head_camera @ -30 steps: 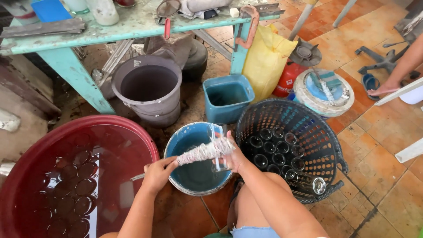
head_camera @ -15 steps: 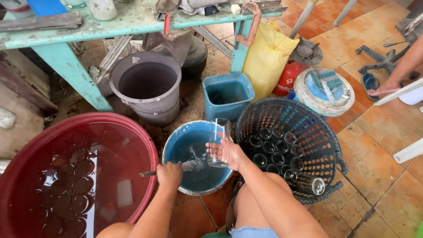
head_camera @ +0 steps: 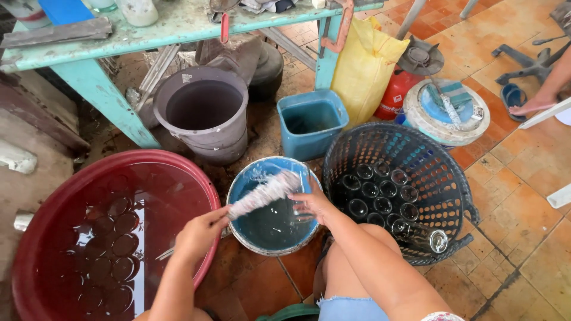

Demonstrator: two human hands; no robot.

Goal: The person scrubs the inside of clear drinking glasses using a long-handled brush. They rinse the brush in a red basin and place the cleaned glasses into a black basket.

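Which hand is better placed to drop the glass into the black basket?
Right hand: it holds the glass beside the black basket. The left hand holds the brush, nearer the red tub.

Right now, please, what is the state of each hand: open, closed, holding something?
Left hand: closed on the handle of a white bottle brush.
Right hand: closed on a clear glass over the blue basin.

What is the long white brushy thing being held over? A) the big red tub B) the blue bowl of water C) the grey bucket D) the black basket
B: the left hand holds the white bottle brush above the blue bowl, where the right hand grips a clear glass.
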